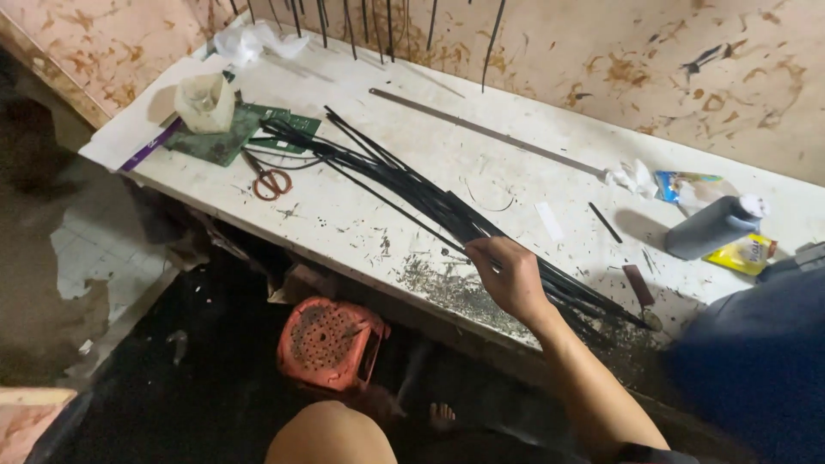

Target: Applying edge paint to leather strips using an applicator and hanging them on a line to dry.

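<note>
Only one hand (pixel 513 279) shows, fingers closed around the black rods (pixel 412 193), their far ends blurred.

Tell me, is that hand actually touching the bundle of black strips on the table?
Touching. The head view shows the hand resting on the bundle of black strips, its fingers curled over them with no gap.

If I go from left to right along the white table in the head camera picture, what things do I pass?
Purple stick → cloudy plastic container → scissors → hand on the black strips → crumpled white paper → grey bottle → yellow packet.
</note>
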